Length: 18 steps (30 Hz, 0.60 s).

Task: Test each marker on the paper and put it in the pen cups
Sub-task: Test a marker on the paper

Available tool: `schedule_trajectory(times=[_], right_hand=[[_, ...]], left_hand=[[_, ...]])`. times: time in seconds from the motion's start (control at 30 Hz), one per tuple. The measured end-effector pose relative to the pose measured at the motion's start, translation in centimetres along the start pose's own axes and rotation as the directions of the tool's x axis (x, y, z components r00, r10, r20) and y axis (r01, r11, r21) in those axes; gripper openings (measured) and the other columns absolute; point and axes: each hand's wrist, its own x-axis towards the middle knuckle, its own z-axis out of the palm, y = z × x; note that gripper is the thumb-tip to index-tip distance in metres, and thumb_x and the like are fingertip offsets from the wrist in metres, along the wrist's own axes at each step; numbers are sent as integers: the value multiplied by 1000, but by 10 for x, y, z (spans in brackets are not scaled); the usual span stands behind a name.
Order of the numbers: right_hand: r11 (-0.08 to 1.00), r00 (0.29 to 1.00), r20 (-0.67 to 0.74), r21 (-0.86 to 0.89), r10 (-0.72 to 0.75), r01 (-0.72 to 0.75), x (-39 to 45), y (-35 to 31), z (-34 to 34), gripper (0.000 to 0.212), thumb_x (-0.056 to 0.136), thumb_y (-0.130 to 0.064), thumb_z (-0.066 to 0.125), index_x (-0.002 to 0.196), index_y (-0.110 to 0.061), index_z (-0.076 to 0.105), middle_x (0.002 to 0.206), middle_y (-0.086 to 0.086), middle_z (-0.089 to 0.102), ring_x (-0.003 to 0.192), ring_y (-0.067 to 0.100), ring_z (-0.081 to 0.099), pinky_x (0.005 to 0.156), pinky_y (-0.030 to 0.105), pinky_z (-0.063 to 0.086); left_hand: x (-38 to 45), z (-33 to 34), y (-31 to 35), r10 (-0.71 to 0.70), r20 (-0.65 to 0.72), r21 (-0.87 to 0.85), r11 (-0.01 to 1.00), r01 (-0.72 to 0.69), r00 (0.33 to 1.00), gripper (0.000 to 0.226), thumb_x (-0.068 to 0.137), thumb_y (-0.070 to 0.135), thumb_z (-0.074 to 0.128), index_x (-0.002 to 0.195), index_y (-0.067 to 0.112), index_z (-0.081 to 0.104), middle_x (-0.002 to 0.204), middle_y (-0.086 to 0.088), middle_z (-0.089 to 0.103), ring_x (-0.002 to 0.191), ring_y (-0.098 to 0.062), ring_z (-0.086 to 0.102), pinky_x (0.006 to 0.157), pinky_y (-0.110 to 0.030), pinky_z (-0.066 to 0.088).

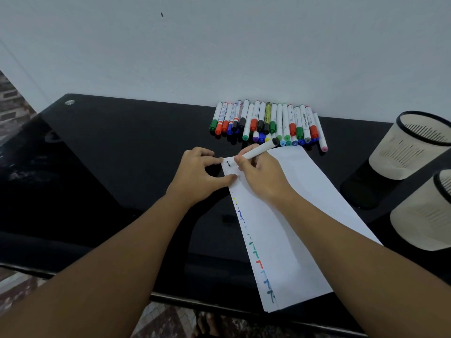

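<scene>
right hand (pixel 262 178) pinches the marker (pixel 260 150); left hand (pixel 202 175), fingers spread, pins the paper (pixel 288 215); lifting it could smear the mark.

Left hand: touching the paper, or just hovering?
Touching. The head view shows the left hand with thumb and fingertips lying on the paper's top-left corner, holding it down while the right hand writes with a marker.
</scene>
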Motion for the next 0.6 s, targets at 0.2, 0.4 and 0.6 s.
schedule_trajectory(times=[0.2, 0.4, 0.6], right_hand=[[1000, 1000, -13, -1, 11, -11, 3, 0, 1, 8, 104, -35, 58, 104, -28, 63, 94, -6, 70, 94, 11, 66, 90, 41, 56], [1000, 1000, -6, -5, 6, -6, 3, 0, 1, 7, 104, -34, 58, 103, -28, 63, 92, -5, 69, 93, 12, 66, 88, 41, 56], [1000, 999, -35, -10, 11, -11, 3, 1, 0, 10, 105, -32, 57, 108, -25, 62, 95, -6, 68, 94, 11, 65, 88, 36, 55]], left_hand=[[1, 0, 0, -4, -3, 17, 1000, 4, 1000, 61, 76, 59, 80, 127, 26, 71, 130, 15, 52, 124, -2, 35, 97, -24, 29], [1, 0, 0, -7, -1, 2, 1000, 7, 1000, 60, 75, 59, 80, 125, 28, 71, 130, 16, 52, 123, -1, 34, 97, -23, 29], [1, 0, 1, -12, 2, 3, 1000, 12, 1000, 60, 75, 59, 80, 126, 28, 71, 130, 16, 51, 124, -1, 34, 97, -23, 29]])
